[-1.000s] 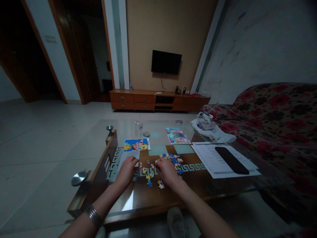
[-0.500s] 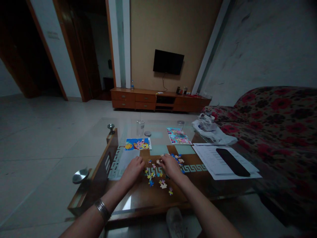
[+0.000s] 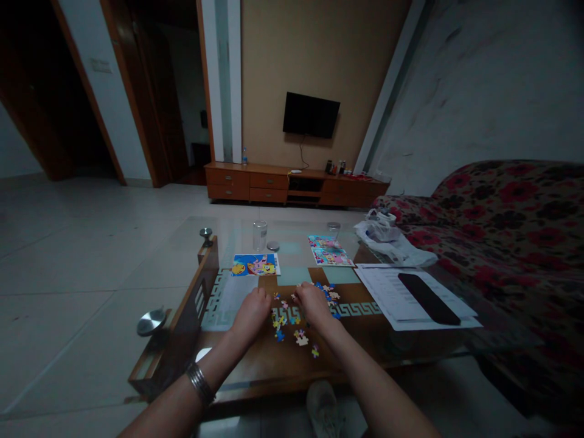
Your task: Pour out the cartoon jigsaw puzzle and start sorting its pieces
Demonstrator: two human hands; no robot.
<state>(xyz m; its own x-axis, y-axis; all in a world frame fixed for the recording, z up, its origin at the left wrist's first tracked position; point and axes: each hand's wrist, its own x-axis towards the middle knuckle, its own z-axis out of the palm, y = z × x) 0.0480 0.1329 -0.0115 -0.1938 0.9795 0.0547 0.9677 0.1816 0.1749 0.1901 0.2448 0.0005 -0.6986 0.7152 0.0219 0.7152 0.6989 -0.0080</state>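
Loose jigsaw puzzle pieces [image 3: 302, 338] lie scattered on the glass-topped coffee table [image 3: 255, 359], between and around my hands. At the left edge of the scatter is my left hand [image 3: 253, 311], its fingers curled together; whatever they hold is hidden. My right hand [image 3: 314, 305] rests among the pieces on the right side, fingers pinched at a small pale puzzle piece [image 3: 294, 297]. Beyond my left hand lies a blue cartoon picture card [image 3: 255, 265]. Farther right is a second colourful picture sheet [image 3: 329, 250].
A clear glass jar [image 3: 260, 236] stands at the back beside a round metal lid [image 3: 272, 246]. Another jar [image 3: 333, 232] stands by the picture sheet. On the right are papers [image 3: 383, 298], a black phone [image 3: 427, 298] and a white plastic bag [image 3: 396, 243]. A flowered sofa [image 3: 511, 213] borders the table.
My left hand has shifted slightly right, closer to the scattered pieces. My right hand has stayed nearly in place, its fingers at the pieces.
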